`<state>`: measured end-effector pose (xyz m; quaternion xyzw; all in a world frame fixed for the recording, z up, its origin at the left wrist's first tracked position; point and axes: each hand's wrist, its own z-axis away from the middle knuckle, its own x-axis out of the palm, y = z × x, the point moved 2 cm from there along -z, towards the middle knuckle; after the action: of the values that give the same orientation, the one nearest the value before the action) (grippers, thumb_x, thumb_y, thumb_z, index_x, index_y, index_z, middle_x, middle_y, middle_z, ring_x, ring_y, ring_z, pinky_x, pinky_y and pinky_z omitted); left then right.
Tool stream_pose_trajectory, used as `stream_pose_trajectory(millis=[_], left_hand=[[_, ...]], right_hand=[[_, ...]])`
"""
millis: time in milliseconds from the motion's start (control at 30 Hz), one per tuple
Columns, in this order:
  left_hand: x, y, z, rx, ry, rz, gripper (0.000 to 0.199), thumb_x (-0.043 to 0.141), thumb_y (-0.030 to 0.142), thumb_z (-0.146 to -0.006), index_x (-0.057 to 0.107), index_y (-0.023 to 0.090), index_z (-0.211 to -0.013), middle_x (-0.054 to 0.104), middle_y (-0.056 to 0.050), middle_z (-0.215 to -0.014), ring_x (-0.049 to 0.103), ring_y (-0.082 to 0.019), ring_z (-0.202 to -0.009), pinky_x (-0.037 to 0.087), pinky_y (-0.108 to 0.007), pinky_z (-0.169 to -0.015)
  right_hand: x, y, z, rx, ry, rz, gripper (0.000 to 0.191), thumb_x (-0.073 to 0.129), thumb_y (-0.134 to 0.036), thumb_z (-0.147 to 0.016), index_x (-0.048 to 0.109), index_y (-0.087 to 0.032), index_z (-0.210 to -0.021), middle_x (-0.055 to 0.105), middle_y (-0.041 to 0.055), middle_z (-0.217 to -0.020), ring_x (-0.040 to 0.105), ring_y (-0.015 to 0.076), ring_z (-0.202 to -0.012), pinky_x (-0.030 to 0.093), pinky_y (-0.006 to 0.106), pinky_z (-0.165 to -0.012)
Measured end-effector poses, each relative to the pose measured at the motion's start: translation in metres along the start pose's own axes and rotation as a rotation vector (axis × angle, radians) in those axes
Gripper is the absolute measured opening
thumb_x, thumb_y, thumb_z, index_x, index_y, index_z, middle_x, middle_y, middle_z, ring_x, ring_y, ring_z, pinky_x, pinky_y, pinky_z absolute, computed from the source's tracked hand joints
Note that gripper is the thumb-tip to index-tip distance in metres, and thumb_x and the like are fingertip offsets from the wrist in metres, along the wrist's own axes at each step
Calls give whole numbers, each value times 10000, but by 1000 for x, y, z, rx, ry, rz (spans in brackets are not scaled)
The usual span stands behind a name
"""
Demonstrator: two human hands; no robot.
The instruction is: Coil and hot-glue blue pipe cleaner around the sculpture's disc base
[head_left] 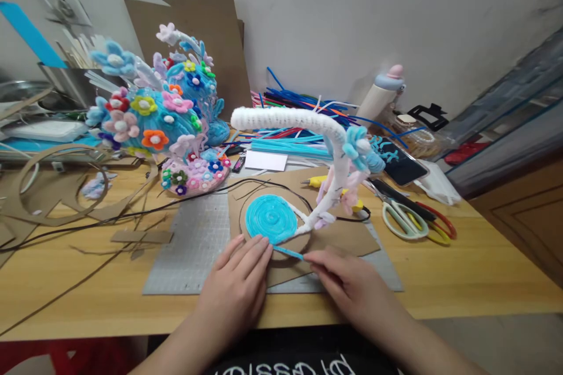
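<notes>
A flat spiral of blue pipe cleaner (271,217) covers much of a round cardboard base (302,242). My left hand (240,281) lies on the near edge of the spiral, its fingers stretched out flat. From under those fingertips a loose length of blue pipe cleaner (288,252) runs to the right. Its end is pinched between the thumb and fingers of my right hand (352,281). Rising from the base's right side is a curved, white-wrapped stem (288,120) that arches to the left. A blue flower (356,146) and pale pink ones sit along it.
Left stands a blue ornament with colourful flowers (153,117). Beneath the work lie a cardboard sheet (347,240) and a grey cutting mat (180,263). Scissors (404,222), a phone (404,164) and a bottle (378,99) are on the right. Several pipe cleaners (290,99) lie behind. A black cable (132,214) crosses the table.
</notes>
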<state>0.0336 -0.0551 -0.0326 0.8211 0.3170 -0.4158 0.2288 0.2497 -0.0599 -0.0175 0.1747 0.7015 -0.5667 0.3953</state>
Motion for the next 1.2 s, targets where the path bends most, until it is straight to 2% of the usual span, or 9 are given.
stream_pose_trajectory(millis=[167, 433, 600, 1000, 1200], left_hand=[[-1, 0, 0, 12, 15, 6, 355, 465, 120, -897, 614, 137, -1218, 671, -62, -1213, 600, -195, -1148, 340, -380, -1082], [1, -2, 2, 7, -20, 11, 355, 455, 127, -902, 624, 176, -1210, 656, -52, -1238, 587, -195, -1167, 327, -383, -1087], [3, 0, 3, -13, -70, 3, 374, 457, 151, -914, 592, 204, -1259, 636, -38, -1272, 559, -191, -1199, 272, -375, -1115], [8, -2, 6, -26, -133, -6, 424, 492, 190, -915, 530, 255, -1332, 612, -30, -1297, 516, -192, -1235, 160, -365, -1162], [9, -2, 7, -30, -140, -10, 433, 516, 218, -905, 524, 240, -1337, 598, -25, -1316, 494, -192, -1244, 107, -357, -1173]], right_hand=[[-8, 2, -10, -91, 176, 304, 200, 433, -239, -950, 633, -229, -953, 688, 34, -894, 663, 201, -800, 498, 325, -691], [0, 2, -19, -157, 322, 469, 180, 459, -209, -935, 639, -203, -933, 717, 38, -863, 678, 188, -733, 452, 273, -623], [3, 0, -21, -186, 347, 496, 216, 446, -186, -926, 654, -207, -979, 726, 41, -852, 672, 171, -694, 431, 257, -592], [6, 0, -22, -265, 392, 481, 272, 452, -167, -932, 706, -213, -1015, 729, 60, -887, 680, 172, -717, 479, 262, -627], [5, -1, -22, -241, 406, 471, 265, 453, -170, -927, 702, -211, -1008, 731, 52, -881, 687, 176, -745, 487, 263, -634]])
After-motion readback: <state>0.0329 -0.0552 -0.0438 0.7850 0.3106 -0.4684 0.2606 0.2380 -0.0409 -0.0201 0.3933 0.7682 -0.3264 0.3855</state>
